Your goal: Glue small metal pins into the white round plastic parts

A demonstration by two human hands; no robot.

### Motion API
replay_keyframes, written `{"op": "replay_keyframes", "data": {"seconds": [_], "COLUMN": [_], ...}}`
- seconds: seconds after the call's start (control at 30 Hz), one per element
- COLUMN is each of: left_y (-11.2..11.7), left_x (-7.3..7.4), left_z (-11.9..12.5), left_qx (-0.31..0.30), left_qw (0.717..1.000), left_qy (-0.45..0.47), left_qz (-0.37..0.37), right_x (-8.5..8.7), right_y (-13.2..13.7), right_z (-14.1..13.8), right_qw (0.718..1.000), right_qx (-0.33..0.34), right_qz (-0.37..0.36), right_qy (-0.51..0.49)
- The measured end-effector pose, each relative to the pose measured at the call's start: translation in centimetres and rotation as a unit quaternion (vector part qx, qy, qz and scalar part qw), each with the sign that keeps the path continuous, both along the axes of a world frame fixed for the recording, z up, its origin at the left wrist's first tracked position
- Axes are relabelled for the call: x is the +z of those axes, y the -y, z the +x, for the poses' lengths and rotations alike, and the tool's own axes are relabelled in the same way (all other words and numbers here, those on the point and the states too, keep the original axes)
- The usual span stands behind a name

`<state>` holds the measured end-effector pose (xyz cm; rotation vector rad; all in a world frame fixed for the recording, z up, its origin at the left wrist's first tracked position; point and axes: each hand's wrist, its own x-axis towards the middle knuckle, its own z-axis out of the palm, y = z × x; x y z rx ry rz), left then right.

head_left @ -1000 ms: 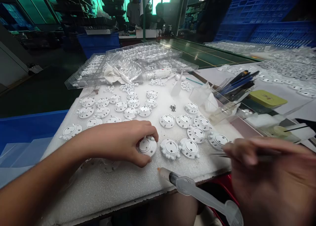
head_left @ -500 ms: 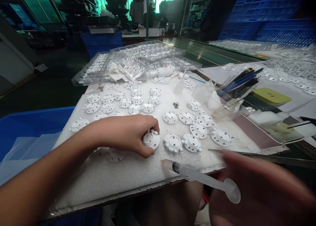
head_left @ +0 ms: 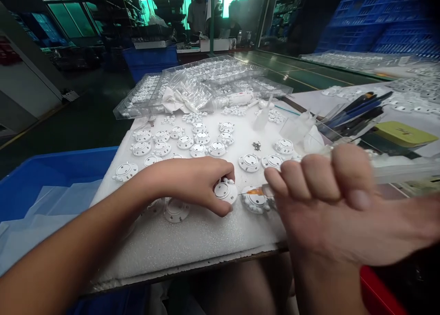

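My left hand [head_left: 195,182] pinches a small white round part [head_left: 225,192] between thumb and fingers on the foam board [head_left: 192,246]. My right hand [head_left: 319,200] is closed around a syringe [head_left: 405,170], whose barrel is mostly hidden in the fist. Its orange needle hub [head_left: 255,191] points left, and the thin needle tip is at or close to the right edge of the held part. Right under the needle hub lies another white round part [head_left: 255,205]. More such parts stand in groups on the board, several of them partly covered by my left forearm.
Clear trays [head_left: 137,95] of small white pieces and a crumpled plastic bag [head_left: 195,95] lie at the back. A small heap of dark bits [head_left: 256,146] sits mid-board. Tweezers and pens [head_left: 360,108] and a yellow-green box [head_left: 405,132] are at right, a blue bin [head_left: 68,168] at left.
The syringe, earlier lying on the board's front edge beside my blurred right hand, is now gripped in that hand with its needle at the part. My left hand keeps its hold.
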<state>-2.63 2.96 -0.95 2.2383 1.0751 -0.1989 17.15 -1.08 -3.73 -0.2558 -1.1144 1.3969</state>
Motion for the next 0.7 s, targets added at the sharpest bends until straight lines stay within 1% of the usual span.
{"op": "replay_keyframes", "data": {"seconds": [0.07,0.17,0.2,0.37,0.53,0.7], "left_y": [-0.1,-0.2,-0.2,-0.1,0.0,-0.1], "left_x": [0.0,0.0,0.0,0.1,0.1,0.1], "left_z": [0.0,0.0,-0.1,-0.1,0.0,0.0], "left_qx": [-0.004,-0.008,-0.008,-0.006,-0.006,-0.005], "left_qw": [1.0,1.0,1.0,1.0,1.0,1.0], "left_qy": [0.004,0.004,0.001,-0.004,-0.012,-0.009], "left_qz": [-0.004,-0.01,-0.011,0.001,0.006,0.009], "right_x": [-0.7,-1.5,-1.7,-1.8,-2.1,-2.2], "right_y": [-0.5,-0.7,-0.7,-0.8,-0.7,-0.6], "right_z": [-0.6,-0.9,-0.8,-0.4,-0.5,-0.4], "right_qw": [0.999,0.998,0.998,0.998,0.998,0.999], "right_qx": [0.019,0.005,0.01,0.048,0.019,0.024], "right_qz": [0.008,-0.03,-0.034,-0.037,-0.052,-0.04], "right_qy": [-0.033,-0.046,-0.044,-0.028,-0.027,-0.019]}}
